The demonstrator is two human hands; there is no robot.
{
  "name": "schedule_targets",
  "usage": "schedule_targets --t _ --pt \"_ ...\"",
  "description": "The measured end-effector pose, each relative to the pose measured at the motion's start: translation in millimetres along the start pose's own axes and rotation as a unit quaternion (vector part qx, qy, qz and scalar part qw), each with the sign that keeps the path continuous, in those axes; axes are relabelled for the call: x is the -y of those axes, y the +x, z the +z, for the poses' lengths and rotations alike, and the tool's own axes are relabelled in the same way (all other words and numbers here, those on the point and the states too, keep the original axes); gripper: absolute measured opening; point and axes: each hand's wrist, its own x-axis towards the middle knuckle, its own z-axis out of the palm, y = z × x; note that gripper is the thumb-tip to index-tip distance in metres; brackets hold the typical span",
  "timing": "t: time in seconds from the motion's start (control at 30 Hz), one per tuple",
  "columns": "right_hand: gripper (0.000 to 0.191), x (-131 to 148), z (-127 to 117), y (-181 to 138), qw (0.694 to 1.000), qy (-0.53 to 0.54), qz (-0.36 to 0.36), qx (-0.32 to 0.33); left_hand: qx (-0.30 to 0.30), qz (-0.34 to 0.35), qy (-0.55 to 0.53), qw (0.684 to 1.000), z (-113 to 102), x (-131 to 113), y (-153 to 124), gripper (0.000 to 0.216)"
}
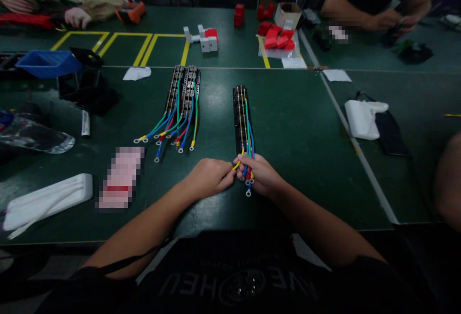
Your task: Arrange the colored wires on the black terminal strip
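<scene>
A long black terminal strip (240, 117) lies lengthwise on the green table in front of me, with yellow, green, blue and red wires running down it. My right hand (261, 175) is closed around the bundle of wire ends (248, 179), whose ring lugs hang out below the fingers. My left hand (209, 177) pinches a yellow wire (236, 164) at the strip's near end, touching the right hand.
Two finished strips with fanned coloured wires (182, 107) lie to the left. A white tray (46, 201), a blue bin (48, 63) and a marker (85, 123) sit at left. Red and white blocks (277, 35) stand at the back. A white cloth (363, 118) is right. Other people's hands work along the far edge.
</scene>
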Motion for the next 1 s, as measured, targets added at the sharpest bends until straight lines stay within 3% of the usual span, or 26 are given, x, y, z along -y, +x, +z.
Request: schedule_targets --t 1.0 --pt "0.015 0.1 -0.1 0.0 1.000 -0.008 0.001 -0.007 0.008 -0.002 -0.004 1.000 1.2 0.1 -0.2 0.033"
